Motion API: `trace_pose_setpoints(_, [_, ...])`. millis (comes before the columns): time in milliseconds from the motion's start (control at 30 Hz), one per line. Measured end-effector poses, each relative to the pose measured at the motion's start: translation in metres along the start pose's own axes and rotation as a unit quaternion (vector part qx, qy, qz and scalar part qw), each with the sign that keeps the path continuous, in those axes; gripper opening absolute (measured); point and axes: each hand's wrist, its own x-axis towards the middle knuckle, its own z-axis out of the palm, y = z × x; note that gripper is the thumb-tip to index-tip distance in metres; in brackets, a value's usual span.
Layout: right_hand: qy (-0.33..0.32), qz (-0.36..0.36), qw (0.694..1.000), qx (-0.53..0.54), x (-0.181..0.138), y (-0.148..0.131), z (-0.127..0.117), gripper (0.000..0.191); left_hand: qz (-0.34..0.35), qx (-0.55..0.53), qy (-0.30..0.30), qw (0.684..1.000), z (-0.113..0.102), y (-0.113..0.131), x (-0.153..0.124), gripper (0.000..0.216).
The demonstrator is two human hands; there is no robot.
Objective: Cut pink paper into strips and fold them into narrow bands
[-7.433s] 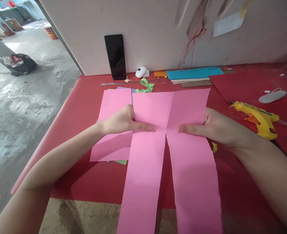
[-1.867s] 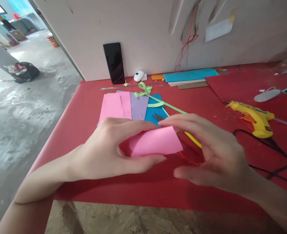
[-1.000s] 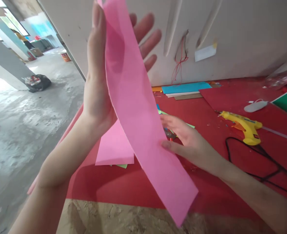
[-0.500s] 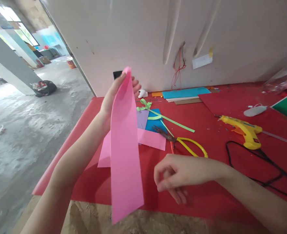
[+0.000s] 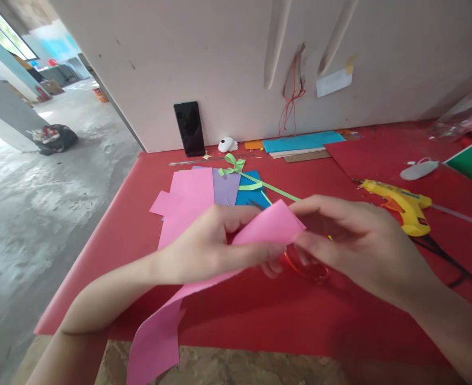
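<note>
A long pink paper strip [image 5: 271, 227] runs between my hands over the red table covering, its tail curling down past the front edge. My left hand [image 5: 215, 246] is closed around it, thumb on top. At the strip's folded-looking end, my right hand [image 5: 356, 246] pinches the edge between thumb and fingers. Below them, red scissor handles [image 5: 318, 275] show in part; the yellow-handled pair is nearly all hidden behind my right hand. Behind my left hand lie more pink paper [image 5: 191, 195], purple paper [image 5: 226, 184] and blue paper [image 5: 249, 179], with a light green ribbon bow [image 5: 233, 164] on top.
A black phone [image 5: 190, 129] leans against the white panel, beside a small white round object [image 5: 227, 144]. Blue strips [image 5: 303, 143] lie along the back. A yellow glue gun [image 5: 408, 208] with a black cord rests at the right. The table's left edge drops to a concrete floor.
My left hand has lowered the strip from upright to slanting across the table. My right hand, empty before, has risen to its end. The phone, mostly covered earlier, now shows fully.
</note>
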Motion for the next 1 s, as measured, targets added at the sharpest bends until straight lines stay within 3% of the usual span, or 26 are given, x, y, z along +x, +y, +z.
trace_pose_setpoints(100, [-0.028,-0.036,0.999,-0.021,-0.008,-0.008,0.005,0.009,0.020,0.098,0.007,0.995,0.004,0.008,-0.008,0.010])
trace_pose_setpoints(233, [-0.026,-0.075,0.997,-0.016,-0.010,-0.011,0.007,0.012,0.029,0.146,0.021,0.989,0.004,0.015,-0.011,0.013])
trace_pose_setpoints(767, [0.008,-0.145,0.989,0.016,-0.013,-0.014,0.005,0.014,0.037,0.069,0.004,0.997,0.010,0.027,-0.006,0.011])
trace_pose_setpoints(1000, [0.006,-0.158,0.987,0.005,-0.016,-0.015,0.004,0.016,0.029,0.060,0.023,0.997,0.012,0.028,-0.004,0.008])
